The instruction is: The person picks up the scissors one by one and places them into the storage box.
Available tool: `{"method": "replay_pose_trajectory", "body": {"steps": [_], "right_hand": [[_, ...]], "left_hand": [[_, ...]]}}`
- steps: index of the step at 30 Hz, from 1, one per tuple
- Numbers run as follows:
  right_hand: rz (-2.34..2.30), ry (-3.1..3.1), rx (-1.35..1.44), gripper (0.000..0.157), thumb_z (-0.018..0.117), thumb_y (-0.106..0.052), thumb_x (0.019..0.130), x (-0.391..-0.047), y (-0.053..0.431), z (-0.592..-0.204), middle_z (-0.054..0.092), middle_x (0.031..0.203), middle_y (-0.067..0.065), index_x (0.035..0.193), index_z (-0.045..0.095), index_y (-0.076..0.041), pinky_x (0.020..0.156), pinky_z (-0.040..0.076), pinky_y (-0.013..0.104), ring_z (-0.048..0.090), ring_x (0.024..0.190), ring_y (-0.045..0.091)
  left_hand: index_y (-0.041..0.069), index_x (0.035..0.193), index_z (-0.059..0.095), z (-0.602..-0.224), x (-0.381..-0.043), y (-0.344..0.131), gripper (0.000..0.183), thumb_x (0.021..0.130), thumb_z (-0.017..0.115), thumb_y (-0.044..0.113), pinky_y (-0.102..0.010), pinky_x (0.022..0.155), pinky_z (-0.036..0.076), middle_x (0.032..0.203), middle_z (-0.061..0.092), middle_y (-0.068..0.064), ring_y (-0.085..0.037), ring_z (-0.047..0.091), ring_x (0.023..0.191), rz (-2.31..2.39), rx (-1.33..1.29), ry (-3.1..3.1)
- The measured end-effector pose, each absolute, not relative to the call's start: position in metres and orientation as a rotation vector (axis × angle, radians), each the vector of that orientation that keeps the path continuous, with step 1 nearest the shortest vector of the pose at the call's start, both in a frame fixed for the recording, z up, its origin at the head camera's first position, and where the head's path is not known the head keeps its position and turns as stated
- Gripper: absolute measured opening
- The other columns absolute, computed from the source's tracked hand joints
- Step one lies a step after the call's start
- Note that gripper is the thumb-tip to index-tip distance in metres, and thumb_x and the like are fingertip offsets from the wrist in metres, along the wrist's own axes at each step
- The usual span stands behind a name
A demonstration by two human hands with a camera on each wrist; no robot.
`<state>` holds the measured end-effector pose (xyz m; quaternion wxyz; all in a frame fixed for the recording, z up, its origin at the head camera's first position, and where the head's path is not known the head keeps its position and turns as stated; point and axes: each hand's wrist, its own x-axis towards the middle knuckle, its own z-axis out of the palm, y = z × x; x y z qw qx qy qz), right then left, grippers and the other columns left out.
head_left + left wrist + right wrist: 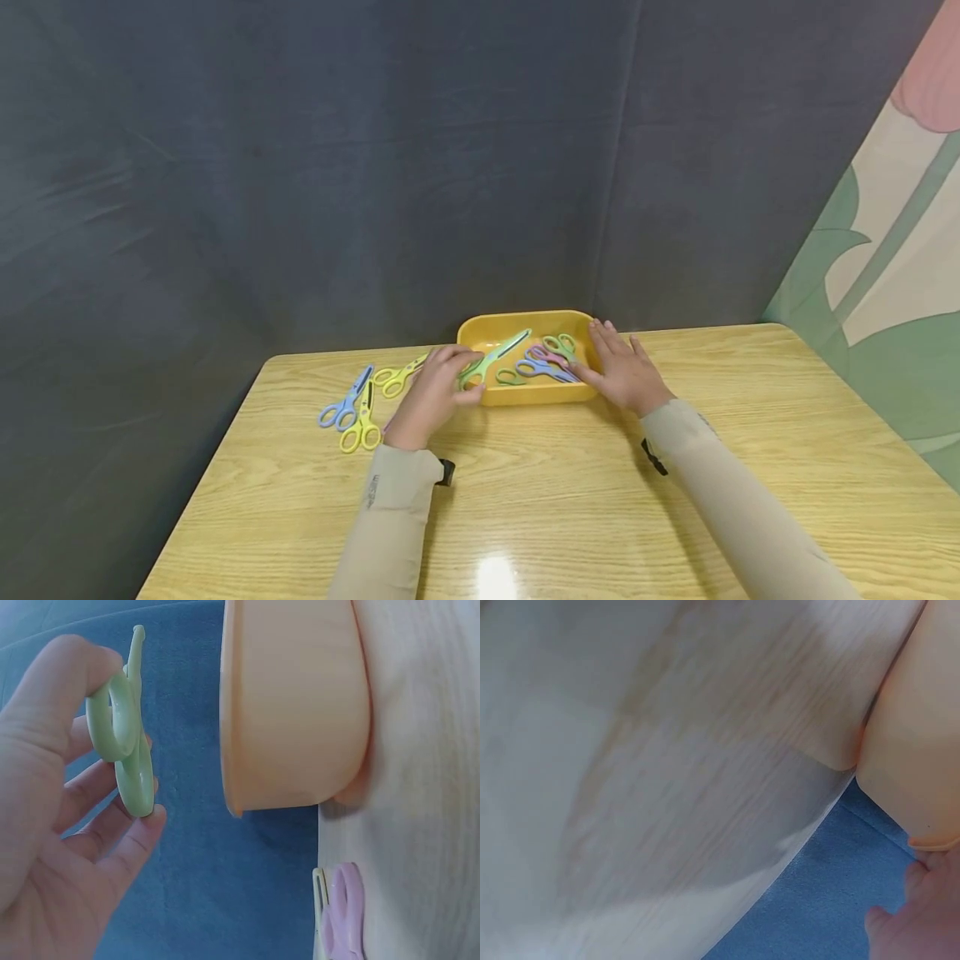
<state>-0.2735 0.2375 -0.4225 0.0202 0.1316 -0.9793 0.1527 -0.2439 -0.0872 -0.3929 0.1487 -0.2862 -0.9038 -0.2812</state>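
The left hand pinched green scissors between its fingers above a yellow tray on the counter; the right hand, fingers spread, touched the tray's right rim.

1. We count one yellow bin on one tabletop.
2. Left of the bin, we count two yellow scissors, one blue pair and one pink pair.
3. Inside the bin, we see one blue-handled pair, one pink-handled pair, one green-handled pair and one more green handle, its blades hidden from us.
4. At the bin's left end, we find one light green pair in one hand's grip.
5. We count two hands: the left hand and, at the bin's right end, the right hand.
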Motion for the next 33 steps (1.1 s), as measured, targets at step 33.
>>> {"method": "replay_pose_trajectory", "body": {"steps": [33], "right_hand": [[0.455,-3.039,0.417,0.090,0.042,-0.058,0.103,-0.274,0.238,-0.422,0.010,0.168,0.021,0.160,0.011,0.004,0.120,0.002,0.063,0.007,0.155,0.039]], "left_hand": [[-0.004,0.122,0.069,-0.403,-0.286,-0.032,0.037,0.093,0.073,0.018,-0.045,0.107,0.043,0.123,0.069,-0.018,-0.033,0.064,0.116,-0.691,-0.824,-2.691]]}}
